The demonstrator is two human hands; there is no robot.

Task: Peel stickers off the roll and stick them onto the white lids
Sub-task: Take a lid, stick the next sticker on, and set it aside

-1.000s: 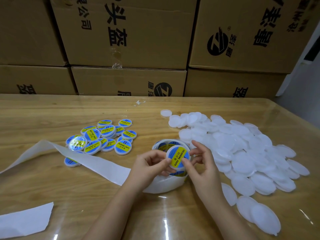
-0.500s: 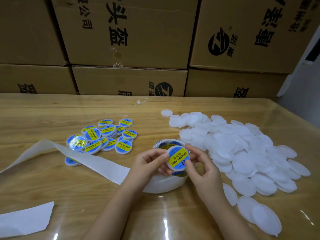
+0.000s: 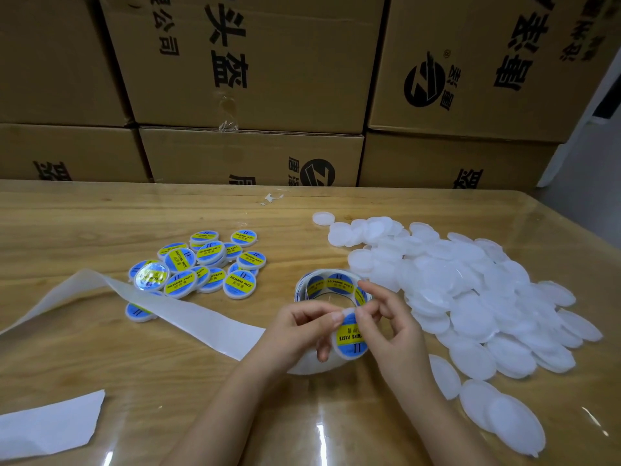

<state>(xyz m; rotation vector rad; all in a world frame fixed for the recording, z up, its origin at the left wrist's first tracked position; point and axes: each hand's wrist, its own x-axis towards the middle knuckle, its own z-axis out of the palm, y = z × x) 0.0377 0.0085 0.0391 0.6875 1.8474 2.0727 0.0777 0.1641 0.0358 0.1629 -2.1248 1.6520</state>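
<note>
1 head view, looking forward-down, close over table (image 3: 100, 348)

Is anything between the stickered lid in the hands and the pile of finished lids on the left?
Only the white backing strip lies flat across that path, overlapping the finished pile at its near edge. The held lid could likely pass above it.

I can't see the sticker roll's (image 3: 336, 282) near side behind the left hand (image 3: 295, 331) and right hand (image 3: 395, 338), which also cover the labelled lid's (image 3: 351, 339) top edge, and the backing strip (image 3: 188, 311) runs off-frame left, half-covering a finished lid (image 3: 138, 312).
</note>
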